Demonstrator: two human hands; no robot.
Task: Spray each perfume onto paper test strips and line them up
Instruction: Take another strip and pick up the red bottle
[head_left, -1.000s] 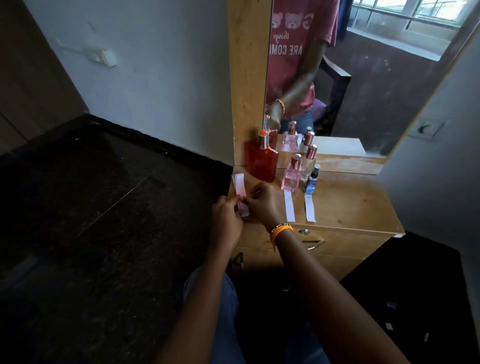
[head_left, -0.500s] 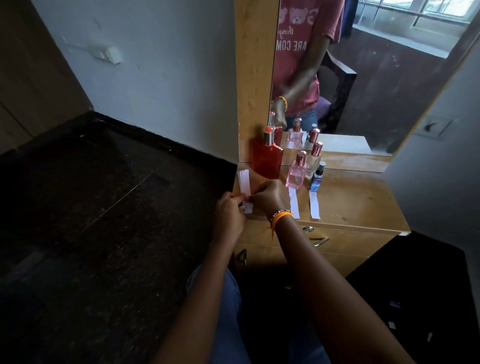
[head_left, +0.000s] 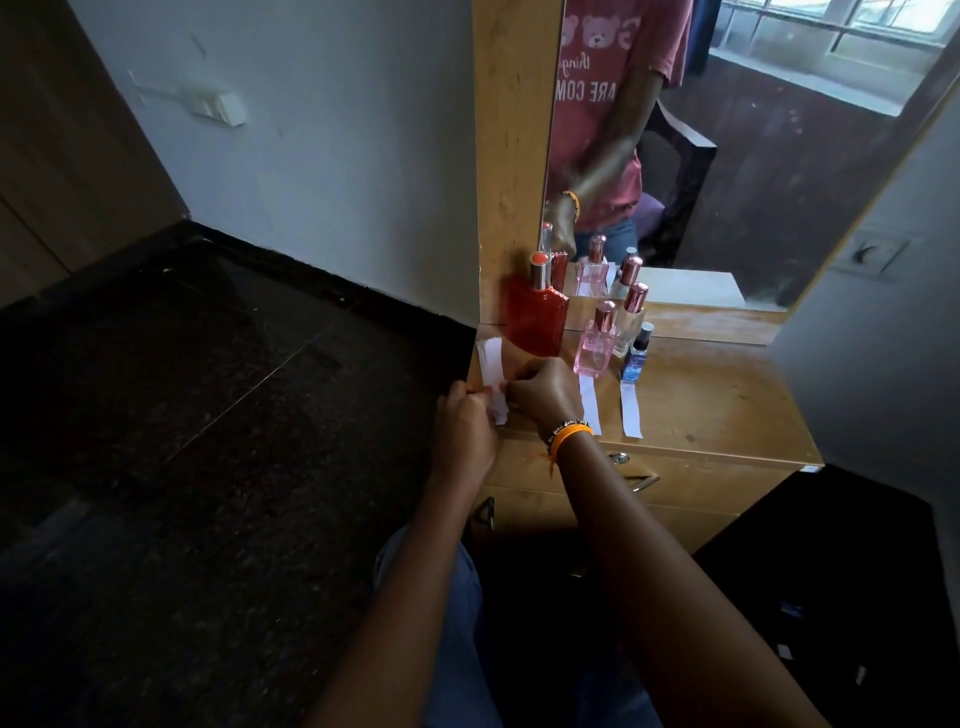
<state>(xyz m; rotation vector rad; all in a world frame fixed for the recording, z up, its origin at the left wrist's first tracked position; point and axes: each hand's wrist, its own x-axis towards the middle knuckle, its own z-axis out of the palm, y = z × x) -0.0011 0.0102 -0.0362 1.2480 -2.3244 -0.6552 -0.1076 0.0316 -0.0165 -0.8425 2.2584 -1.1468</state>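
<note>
On the wooden dresser top (head_left: 717, 405) stand a tall red perfume bottle (head_left: 537, 317), a pink bottle (head_left: 596, 347), a clear bottle with a rose-gold cap (head_left: 631, 319) and a small blue bottle (head_left: 637, 358). One white strip (head_left: 590, 404) lies in front of the pink bottle, another strip (head_left: 631, 410) in front of the blue one. At the top's left edge my left hand (head_left: 465, 428) and my right hand (head_left: 545, 395) both pinch a small stack of paper strips (head_left: 493, 376); its lower end is between my fingers.
A mirror (head_left: 701, 145) in a wooden frame rises behind the bottles and reflects them. Below the top are a drawer with a metal handle (head_left: 641, 480) and a lock. Dark stone floor (head_left: 182, 441) spreads to the left; a white wall stands on the right.
My hands stay at the strip stack and have worked slightly at its lower end. The camera has shifted a little; bottles and laid strips have not moved.
</note>
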